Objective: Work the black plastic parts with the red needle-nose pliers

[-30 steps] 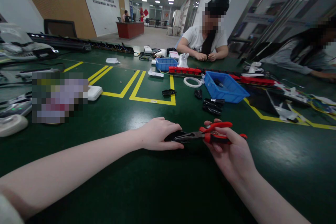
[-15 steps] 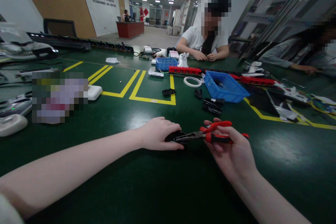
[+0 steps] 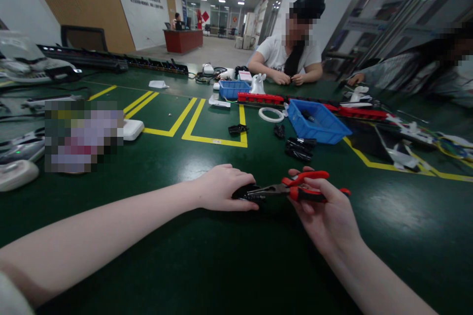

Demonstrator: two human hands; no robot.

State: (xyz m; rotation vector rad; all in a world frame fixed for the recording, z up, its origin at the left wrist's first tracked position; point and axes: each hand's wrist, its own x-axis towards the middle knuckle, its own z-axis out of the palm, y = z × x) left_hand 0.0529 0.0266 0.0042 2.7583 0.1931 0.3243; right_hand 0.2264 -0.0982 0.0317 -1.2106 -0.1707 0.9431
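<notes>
My left hand (image 3: 225,189) grips a glossy black piece (image 3: 249,196) against the green table (image 3: 207,256), thumb on the near side and fingers on the far side. My right hand (image 3: 328,211) is closed round the red and black handles of needle-nose pliers (image 3: 305,191). The jaws of the pliers point left and meet the black piece beside my left fingers; whether they pinch it is too small to tell. Several black wrapped pieces (image 3: 300,148) lie just beyond my right hand.
A blue bin (image 3: 318,123) and a white tape roll (image 3: 271,115) stand ahead. Farther back are a smaller blue bin (image 3: 234,89) and red strips (image 3: 260,98). A white box (image 3: 132,130) lies left. Two people sit across the table, with another at a distant desk.
The pliers' handles have spread slightly and the jaws have shifted a little at the black piece. My left hand is nearly still. At the far right, a person's hand has moved left.
</notes>
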